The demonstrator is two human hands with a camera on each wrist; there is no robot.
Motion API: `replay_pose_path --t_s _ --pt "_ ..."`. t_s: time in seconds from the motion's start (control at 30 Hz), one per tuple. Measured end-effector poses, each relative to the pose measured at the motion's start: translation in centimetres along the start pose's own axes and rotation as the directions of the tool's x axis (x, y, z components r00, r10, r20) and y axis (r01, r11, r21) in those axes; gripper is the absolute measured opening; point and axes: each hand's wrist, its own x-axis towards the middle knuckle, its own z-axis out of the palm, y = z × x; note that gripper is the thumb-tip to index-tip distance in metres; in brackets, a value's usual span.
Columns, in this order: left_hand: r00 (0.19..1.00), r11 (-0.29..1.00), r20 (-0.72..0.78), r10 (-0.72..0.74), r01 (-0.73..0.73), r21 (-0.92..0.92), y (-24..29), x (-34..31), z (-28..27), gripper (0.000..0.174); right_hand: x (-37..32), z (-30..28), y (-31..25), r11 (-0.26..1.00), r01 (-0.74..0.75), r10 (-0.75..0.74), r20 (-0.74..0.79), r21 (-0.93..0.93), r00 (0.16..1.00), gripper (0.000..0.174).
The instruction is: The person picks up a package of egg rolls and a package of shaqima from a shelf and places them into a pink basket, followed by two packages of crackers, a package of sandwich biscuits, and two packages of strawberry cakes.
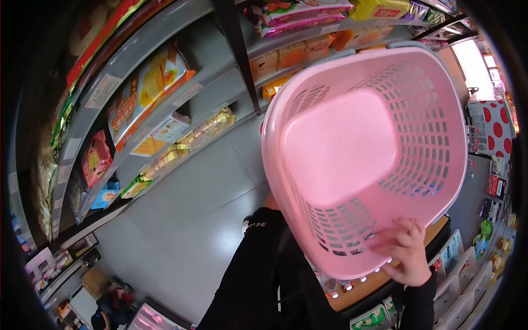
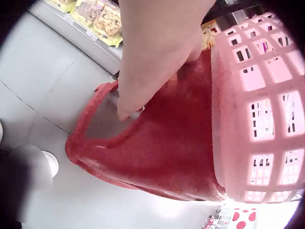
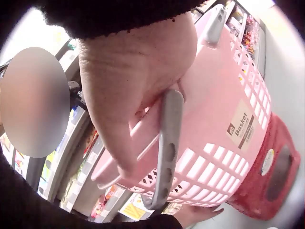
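Observation:
A pink slatted basket (image 1: 341,143), with nothing in it, is tilted so its inside faces the head camera. My right hand (image 1: 404,250) grips its rim, fingers over the inside. In the right wrist view that hand (image 3: 143,71) is at the rim beside the grey handle (image 3: 169,148). My left hand (image 2: 157,47) reaches to a red piece (image 2: 167,138) with a handle-like loop, against the basket; the basket hides this hand in the head view. In the right wrist view its fingers (image 3: 202,213) lie fairly straight against the basket's side.
Shelves (image 1: 206,82) with packaged snacks run along the left and top. Grey tiled floor (image 1: 187,209) lies below. At the right are a wooden ledge (image 1: 360,292), white bins (image 1: 462,283) and more goods. A person (image 1: 118,308) is at the lower left.

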Motion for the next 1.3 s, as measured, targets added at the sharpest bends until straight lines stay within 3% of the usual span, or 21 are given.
replay_pose_path --t_s 0.17,0.43,0.5,0.53,0.63,0.73,0.93,1.07,1.13,1.2,1.27,1.3 --pt "0.997 0.995 -0.054 -0.046 0.042 -0.086 -2.3 -3.8 -4.2 0.037 0.2 1.2 -2.6 0.999 0.043 -0.043 -0.079 0.003 0.996 0.029" --pt "0.985 0.977 -0.136 -0.11 0.082 -0.196 -4.2 -8.5 -12.0 0.037 1.6 7.3 -14.0 0.994 0.075 -0.087 -0.156 -0.082 0.984 0.037" --pt "0.98 0.967 -0.156 -0.124 0.084 -0.241 -4.5 -9.1 -13.3 0.037 1.7 8.4 -15.8 0.954 0.293 -0.281 -0.146 0.064 0.948 0.035" --pt "0.977 0.96 -0.167 -0.135 0.088 -0.265 -4.8 -9.6 -13.9 0.037 1.8 8.3 -16.3 0.954 0.293 -0.283 -0.14 0.061 0.949 0.035" --pt "0.965 0.938 -0.204 -0.165 0.09 -0.335 -5.3 -11.0 -15.7 0.037 2.2 8.3 -16.9 0.93 0.354 -0.361 -0.068 -0.102 0.93 0.03" --pt "0.951 0.905 -0.237 -0.2 0.087 -0.416 -6.1 -12.6 -16.8 0.037 2.2 8.8 -18.1 0.947 0.308 -0.314 -0.065 -0.088 0.947 0.028" --pt "0.914 0.824 -0.3 -0.272 0.061 -0.563 -7.6 -16.8 -17.9 0.037 2.4 11.2 -20.4 0.871 0.448 -0.464 -0.041 -0.201 0.885 0.021" --pt "0.903 0.784 -0.339 -0.265 -0.003 -0.621 -5.9 -19.3 -18.5 0.037 2.3 11.1 -20.5 0.85 0.456 -0.485 -0.051 -0.263 0.873 0.026" --pt "0.908 0.77 -0.351 -0.227 -0.054 -0.636 -3.6 -20.2 -18.8 0.037 2.3 10.7 -20.7 0.868 0.458 -0.473 -0.039 -0.192 0.88 0.028" --pt "0.917 0.755 -0.366 -0.161 -0.124 -0.643 -0.5 -20.7 -19.1 0.037 2.0 10.4 -20.5 0.841 0.478 -0.508 -0.065 -0.253 0.859 0.031" --pt "0.936 0.764 -0.353 -0.018 -0.215 -0.608 2.7 -22.3 -18.7 0.038 1.6 10.1 -20.8 0.865 0.472 -0.487 -0.057 -0.172 0.872 0.034" --pt "0.935 0.731 -0.326 -0.137 -0.126 -0.67 1.5 -23.9 -19.9 0.041 1.5 10.3 -20.7 0.856 0.483 -0.501 -0.064 -0.187 0.863 0.037"
